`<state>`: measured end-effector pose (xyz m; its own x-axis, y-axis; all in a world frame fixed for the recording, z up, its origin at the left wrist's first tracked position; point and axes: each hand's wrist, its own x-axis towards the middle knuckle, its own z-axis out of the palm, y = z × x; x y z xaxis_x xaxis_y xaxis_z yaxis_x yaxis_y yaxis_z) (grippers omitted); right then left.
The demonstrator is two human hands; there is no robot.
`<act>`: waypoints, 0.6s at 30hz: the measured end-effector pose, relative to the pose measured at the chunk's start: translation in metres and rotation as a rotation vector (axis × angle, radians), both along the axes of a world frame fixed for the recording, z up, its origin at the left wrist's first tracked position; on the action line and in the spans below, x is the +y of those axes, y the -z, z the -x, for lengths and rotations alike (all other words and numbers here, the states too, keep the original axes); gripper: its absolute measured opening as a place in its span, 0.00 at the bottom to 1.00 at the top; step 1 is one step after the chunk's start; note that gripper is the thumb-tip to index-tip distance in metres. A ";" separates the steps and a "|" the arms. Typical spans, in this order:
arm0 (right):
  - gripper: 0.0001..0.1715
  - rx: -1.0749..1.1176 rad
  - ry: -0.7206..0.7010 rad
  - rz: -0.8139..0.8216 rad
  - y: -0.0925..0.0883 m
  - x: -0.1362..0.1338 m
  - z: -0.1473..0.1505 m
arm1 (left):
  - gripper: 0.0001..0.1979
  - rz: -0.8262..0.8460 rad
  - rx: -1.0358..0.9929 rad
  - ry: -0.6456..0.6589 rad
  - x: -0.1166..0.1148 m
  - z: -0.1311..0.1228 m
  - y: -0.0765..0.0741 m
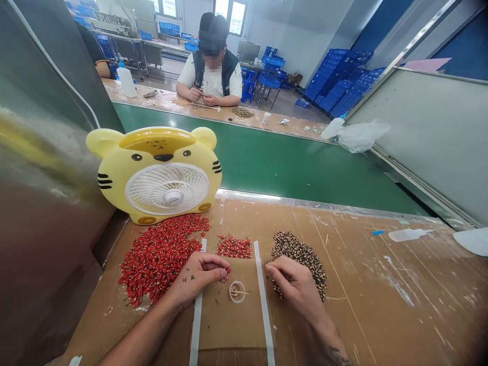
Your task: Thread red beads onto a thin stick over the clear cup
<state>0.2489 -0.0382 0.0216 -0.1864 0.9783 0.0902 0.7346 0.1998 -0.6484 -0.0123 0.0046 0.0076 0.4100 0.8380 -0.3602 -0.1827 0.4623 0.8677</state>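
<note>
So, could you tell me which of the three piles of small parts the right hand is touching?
The dark black-and-tan pile, right of the white strips; the right hand lies on its near edge. Both other piles are red.

The bare left hand (200, 277) rests knuckles up, thumb and forefinger pinched together; the bare right hand (297, 287) lies palm down, fingers curled, forearms converging.

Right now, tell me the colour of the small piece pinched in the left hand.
The piece is red, like the pile beside the left hand; head view.
</note>
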 end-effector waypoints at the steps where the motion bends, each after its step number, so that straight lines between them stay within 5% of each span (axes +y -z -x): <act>1: 0.14 -0.027 0.011 -0.013 -0.001 0.000 -0.010 | 0.07 0.001 -0.002 0.000 0.000 0.000 0.000; 9: 0.08 -0.353 -0.205 -0.079 0.014 -0.001 -0.027 | 0.07 -0.007 -0.040 0.010 -0.001 0.000 0.003; 18: 0.11 -0.309 -0.228 -0.052 0.007 0.007 -0.014 | 0.06 -0.013 -0.020 0.009 0.000 -0.001 0.005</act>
<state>0.2625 -0.0314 0.0147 -0.4251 0.9041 0.0439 0.8266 0.4075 -0.3883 -0.0114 0.0043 0.0030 0.4244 0.8386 -0.3414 -0.1957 0.4531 0.8697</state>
